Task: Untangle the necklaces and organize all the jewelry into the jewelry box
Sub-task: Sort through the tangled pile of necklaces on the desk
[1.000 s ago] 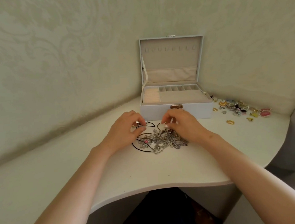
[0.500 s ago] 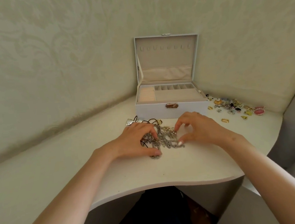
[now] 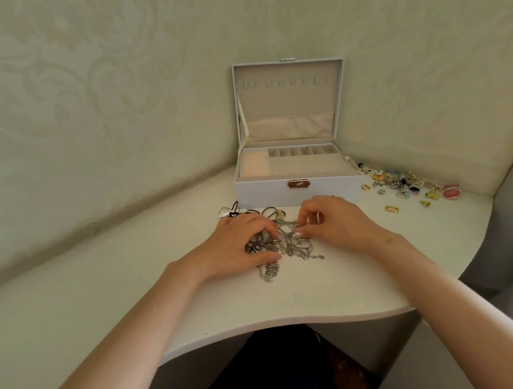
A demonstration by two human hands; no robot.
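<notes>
Both forearms reach forward, palms down. Left hand (image 3: 238, 246) curls fingers over necklace tangle (image 3: 298, 249); right hand (image 3: 339, 223) pinches it.

Your left hand (image 3: 237, 245) lies on the tangle of necklaces (image 3: 293, 248), fingers and thumb curled round its near-left part. Your right hand (image 3: 335, 222) pinches a strand at the tangle's top. A silver pendant (image 3: 227, 211) on a black cord lies just beyond your left knuckles. Behind sits the jewelry box (image 3: 298, 191) with its lid upright, and to its right, scattered on the table (image 3: 288, 299), lies loose small jewelry (image 3: 408, 185).
</notes>
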